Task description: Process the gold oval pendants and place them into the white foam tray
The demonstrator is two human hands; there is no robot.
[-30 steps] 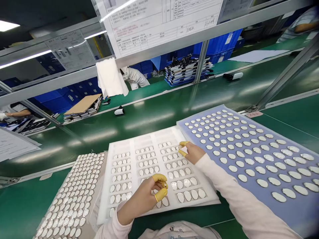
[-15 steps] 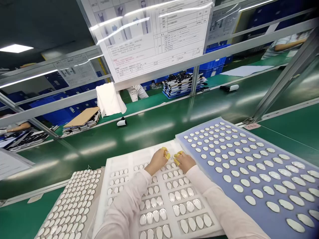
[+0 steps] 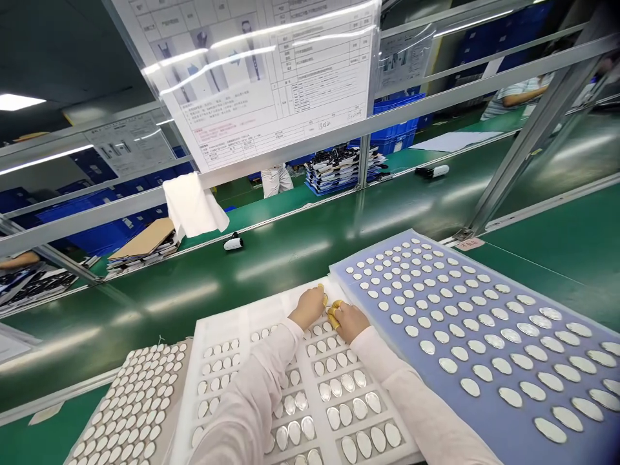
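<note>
While both forearms enter from the lower edge of the view, the left hand (image 3: 306,308) and the right hand (image 3: 347,321) lie just beside each other above the far end of a white foam tray (image 3: 223,328). Yellow finger cots (image 3: 333,316) cover the fingertips, and the thumb and forefinger of each hand are drawn close together. Whether either hand clamps a disc cannot be told, because the fingertips hide any small part between them.

The foam tray stands on a green counter (image 3: 547,226) and has 3 lanes holding oval metal discs (image 3: 346,382). The 2 nearest full rows of the right lane show 4 discs each. A blue-grey sheet (image 3: 489,420) lies touching the tray's right side and carries well over 100 similar discs in rows. A padded tray (image 3: 170,413) lies on the tray's left side and holds a dense block of discs, too many to count.

Beyond the counter, 1 white cloth (image 3: 194,205) hangs from a metal rail (image 3: 361,123) below 1 large printed sheet (image 3: 242,84). 2 white-and-black cylinders (image 3: 233,244) lie on the far counter.
</note>
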